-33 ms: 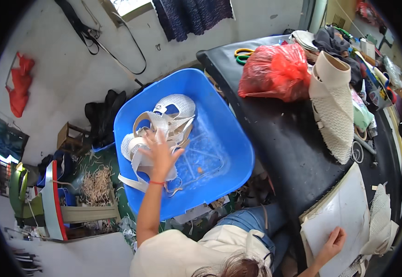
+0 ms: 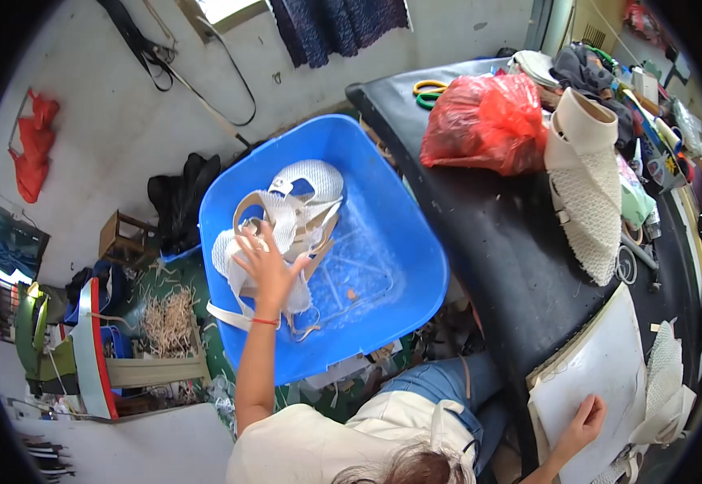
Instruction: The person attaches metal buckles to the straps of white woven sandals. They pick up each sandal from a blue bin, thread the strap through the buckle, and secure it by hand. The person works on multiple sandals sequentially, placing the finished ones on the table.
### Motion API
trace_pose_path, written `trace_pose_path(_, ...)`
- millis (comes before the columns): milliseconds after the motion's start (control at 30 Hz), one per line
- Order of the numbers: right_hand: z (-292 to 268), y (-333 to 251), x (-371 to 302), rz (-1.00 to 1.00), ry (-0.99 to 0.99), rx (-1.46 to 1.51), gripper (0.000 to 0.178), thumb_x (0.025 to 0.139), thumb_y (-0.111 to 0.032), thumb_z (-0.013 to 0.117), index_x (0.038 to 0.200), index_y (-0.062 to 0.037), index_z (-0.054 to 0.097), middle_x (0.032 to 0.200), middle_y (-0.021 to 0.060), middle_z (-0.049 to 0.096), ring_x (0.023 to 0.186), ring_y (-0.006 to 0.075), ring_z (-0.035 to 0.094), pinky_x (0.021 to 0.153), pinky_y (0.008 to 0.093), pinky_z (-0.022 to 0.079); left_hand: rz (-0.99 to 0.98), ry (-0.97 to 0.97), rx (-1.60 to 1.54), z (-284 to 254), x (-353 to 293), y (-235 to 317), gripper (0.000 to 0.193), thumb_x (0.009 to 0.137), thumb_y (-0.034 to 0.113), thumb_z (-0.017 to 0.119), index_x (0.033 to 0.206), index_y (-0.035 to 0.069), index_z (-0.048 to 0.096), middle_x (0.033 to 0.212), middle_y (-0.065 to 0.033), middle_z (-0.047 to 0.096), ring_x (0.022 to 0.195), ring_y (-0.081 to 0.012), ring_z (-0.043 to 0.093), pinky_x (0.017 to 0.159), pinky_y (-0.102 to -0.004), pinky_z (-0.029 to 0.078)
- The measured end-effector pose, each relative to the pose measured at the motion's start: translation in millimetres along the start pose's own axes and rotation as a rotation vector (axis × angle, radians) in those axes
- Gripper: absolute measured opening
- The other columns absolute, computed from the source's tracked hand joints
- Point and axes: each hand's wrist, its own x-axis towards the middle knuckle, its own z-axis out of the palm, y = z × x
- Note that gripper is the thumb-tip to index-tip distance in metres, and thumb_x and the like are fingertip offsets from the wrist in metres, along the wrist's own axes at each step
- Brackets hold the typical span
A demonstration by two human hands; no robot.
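Curled right hand (image 2: 583, 423), spread left hand (image 2: 266, 270), pale mesh pieces (image 2: 319, 175)
Nearest, the right hand bends over a smooth white board (image 2: 609, 363); whether it grips anything, I cannot tell. Farther out, the left hand's fingers stand apart over the curved, netted pieces and a flat strap (image 2: 228, 315) inside a rounded blue plastic tub (image 2: 391, 315). Beyond bulges a crinkled red bag (image 2: 484, 125).

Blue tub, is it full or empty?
Partly filled: the tub holds pale mesh pieces near the left hand; blue bottom shows beside them.
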Motion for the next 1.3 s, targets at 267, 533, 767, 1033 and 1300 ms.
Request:
trace_pose_path(267, 5, -13, 2, -0.111, -0.018, -0.145, 0.018, 0.092, -0.016, 0.055, 0.093, 0.0021, 0.058, 0.08, 0.0034, 0.056, 0.073, 0.0105, 0.05, 0.065, 0.0235, 0.042, 0.101, -0.218, -0.036, 98, -11, -28, 0.1, 0.064, 0.048, 0.075, 0.139, 0.005, 0.025, 0.146, -0.0255, 0.008, 0.137, -0.0416, -0.005, 0.09, -0.0758, 0.019)
trace_pose_path(533, 7, -19, -3, -0.138, 0.02, -0.131, 0.015, 0.09, -0.014, 0.056, 0.089, 0.0008, 0.059, 0.074, 0.001, 0.055, 0.065, 0.008, 0.048, 0.058, 0.0221, 0.04, -0.21, -0.268, -0.052, 106, 59, 33, 0.098, 0.067, 0.052, 0.07, 0.138, 0.003, 0.021, 0.138, -0.0278, 0.025, 0.132, -0.0432, 0.013, 0.09, -0.0712, 0.025)
trace_pose_path(767, 8, -30, -6, -0.113, 0.037, -0.092, 0.013, 0.089, -0.011, 0.056, 0.088, 0.0016, 0.059, 0.072, 0.0011, 0.055, 0.062, 0.0069, 0.047, 0.056, 0.0212, 0.039, 0.096, -0.152, -0.073, 91, 43, -27, 0.017, 0.085, 0.012, 0.047, 0.085, -0.001, 0.059, 0.079, -0.0219, 0.064, 0.077, -0.0392, 0.063, 0.068, -0.0475, 0.05)
trace_pose_path(1033, 3, -27, -8, -0.123, 0.022, -0.023, 0.012, 0.088, -0.01, 0.057, 0.088, 0.0016, 0.059, 0.074, 0.0023, 0.056, 0.064, 0.0084, 0.048, 0.058, 0.0231, 0.04, -0.123, 0.222, -0.772, -27, 32, -7, 0.025, 0.089, 0.021, 0.053, 0.092, -0.003, 0.059, 0.076, -0.0187, 0.063, 0.068, -0.0279, 0.061, 0.063, -0.0386, 0.044)
trace_pose_path(1300, 2, -30, -11, -0.131, 0.039, -0.004, 0.009, 0.085, -0.008, 0.059, 0.086, 0.0006, 0.06, 0.072, 0.0045, 0.057, 0.063, 0.0104, 0.05, 0.058, 0.0247, 0.042, -0.089, 0.347, -1.138, -80, 69, 28, 0.031, 0.089, 0.026, 0.057, 0.095, -0.005, 0.061, 0.089, -0.0111, 0.064, 0.08, -0.0161, 0.057, 0.073, -0.0317, 0.045)
